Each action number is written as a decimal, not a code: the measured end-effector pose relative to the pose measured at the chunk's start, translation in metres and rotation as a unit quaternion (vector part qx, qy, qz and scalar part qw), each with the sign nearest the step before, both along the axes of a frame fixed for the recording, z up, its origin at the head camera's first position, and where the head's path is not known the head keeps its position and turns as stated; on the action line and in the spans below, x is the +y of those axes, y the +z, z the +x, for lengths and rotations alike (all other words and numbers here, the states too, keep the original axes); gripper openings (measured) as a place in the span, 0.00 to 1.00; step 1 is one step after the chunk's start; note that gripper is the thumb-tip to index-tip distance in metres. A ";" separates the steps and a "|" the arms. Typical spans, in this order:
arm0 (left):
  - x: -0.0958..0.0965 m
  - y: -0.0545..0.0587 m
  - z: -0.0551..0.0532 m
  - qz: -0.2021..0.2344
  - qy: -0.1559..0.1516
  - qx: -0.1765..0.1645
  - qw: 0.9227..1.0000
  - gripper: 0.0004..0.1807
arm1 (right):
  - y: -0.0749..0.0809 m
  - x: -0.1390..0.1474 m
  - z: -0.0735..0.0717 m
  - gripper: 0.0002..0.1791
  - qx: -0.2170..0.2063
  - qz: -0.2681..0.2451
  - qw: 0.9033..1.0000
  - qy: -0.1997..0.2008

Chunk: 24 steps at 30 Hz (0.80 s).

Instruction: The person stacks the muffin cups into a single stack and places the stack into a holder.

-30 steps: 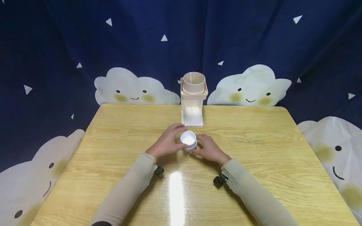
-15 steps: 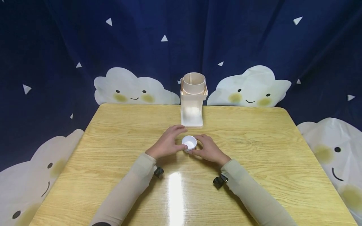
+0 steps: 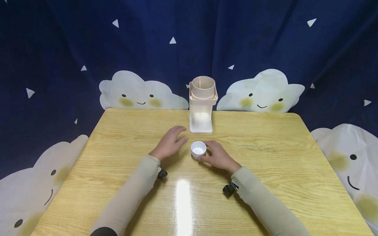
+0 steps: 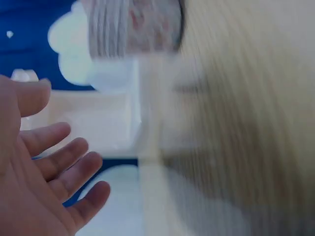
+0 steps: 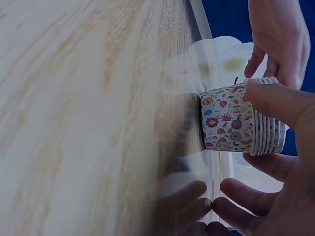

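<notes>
A stack of paper cups (image 3: pixel 198 151) stands upright on the table, white inside. In the right wrist view the cups (image 5: pixel 227 120) show a colourful flower print and several rims nested together. My right hand (image 3: pixel 218 156) holds the stack from the right, thumb on one side and index finger on the other near the rims; the other fingers are spread beside it. To the left, apart from the cups, is my left hand (image 3: pixel 169 142), its fingers loosely bent and holding nothing. The left wrist view is blurred, with the left hand (image 4: pixel 49 172) beside the cups (image 4: pixel 140 29).
Behind the cups, at the table's far edge, stands a cream cup dispenser (image 3: pixel 201 106) with a round tube on top and a flat base. The wooden table (image 3: pixel 257 137) is bordered by a dark blue curtain (image 3: pixel 141 39) with smiling clouds.
My left hand has let go of the stack and drawn away to the left. The upper cup has gone down into the stack. My right hand has stayed in place.
</notes>
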State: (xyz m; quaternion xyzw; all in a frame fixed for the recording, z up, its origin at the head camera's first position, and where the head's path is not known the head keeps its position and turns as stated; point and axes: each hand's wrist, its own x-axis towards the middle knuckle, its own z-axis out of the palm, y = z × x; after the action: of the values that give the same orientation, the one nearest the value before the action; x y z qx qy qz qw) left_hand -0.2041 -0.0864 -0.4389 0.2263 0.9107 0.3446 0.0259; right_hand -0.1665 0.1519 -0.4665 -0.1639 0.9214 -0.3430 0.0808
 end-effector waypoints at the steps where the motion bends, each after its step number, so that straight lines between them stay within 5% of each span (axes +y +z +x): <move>1: -0.002 -0.001 -0.005 -0.002 0.008 0.003 1.000 0.26 | 0.000 0.000 0.000 0.39 0.000 -0.003 1.000 0.000; 8: -0.013 -0.008 -0.027 -0.021 0.037 0.007 0.999 0.26 | -0.001 0.000 0.001 0.38 -0.005 -0.013 1.000 0.008; 24: -0.016 -0.012 -0.029 -0.040 0.035 0.005 0.999 0.25 | 0.002 0.001 0.001 0.37 0.014 -0.026 0.999 0.016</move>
State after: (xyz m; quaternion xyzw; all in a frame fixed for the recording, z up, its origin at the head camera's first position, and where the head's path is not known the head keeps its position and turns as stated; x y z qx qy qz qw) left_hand -0.2331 -0.1024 -0.4513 0.1946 0.9315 0.3069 0.0181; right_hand -0.1658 0.1530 -0.4642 -0.1851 0.9104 -0.3635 0.0688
